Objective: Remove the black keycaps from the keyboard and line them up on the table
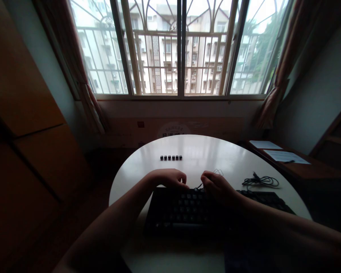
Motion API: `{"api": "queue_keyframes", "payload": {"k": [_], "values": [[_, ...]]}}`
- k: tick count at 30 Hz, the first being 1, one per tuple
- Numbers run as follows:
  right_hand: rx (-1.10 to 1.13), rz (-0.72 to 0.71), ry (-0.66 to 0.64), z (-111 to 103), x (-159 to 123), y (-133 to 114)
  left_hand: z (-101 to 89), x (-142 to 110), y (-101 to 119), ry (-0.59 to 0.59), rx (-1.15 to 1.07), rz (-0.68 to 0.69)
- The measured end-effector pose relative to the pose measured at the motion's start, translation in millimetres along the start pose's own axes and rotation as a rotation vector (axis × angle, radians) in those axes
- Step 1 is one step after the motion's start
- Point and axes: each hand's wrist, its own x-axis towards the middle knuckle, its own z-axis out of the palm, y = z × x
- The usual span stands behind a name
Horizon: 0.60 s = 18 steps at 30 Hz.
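Observation:
A black keyboard (pixel 187 206) lies on the round white table (pixel 142 161), some of its keys hidden under my right forearm. My left hand (pixel 167 178) is bent over the keyboard's far left edge, fingers curled and fingertips against that edge. Closed above the far row of keys, my right hand (pixel 217 185) grips a thin wire keycap puller (pixel 219 172). Fine wire loops stick out behind the fist, and its lower end reaches the keys near the far edge. Beyond my left hand, several small black keycaps (pixel 171 157) stand in a straight row.
A coiled black cable (pixel 261 181) lies on the table behind the keyboard's right end. Sheets of paper (pixel 287 156) rest on a brown surface at the right. A barred window (pixel 182 49) with curtains is ahead, and a wooden cabinet (pixel 25 87) stands at the left.

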Motion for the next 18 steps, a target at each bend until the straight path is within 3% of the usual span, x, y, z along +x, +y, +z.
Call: {"api": "queue_keyframes", "payload": {"k": [18], "values": [[-0.061,-0.015,-0.006,1,-3,-2,0.8,-2,9,0.004,-0.052,-0.027]]}}
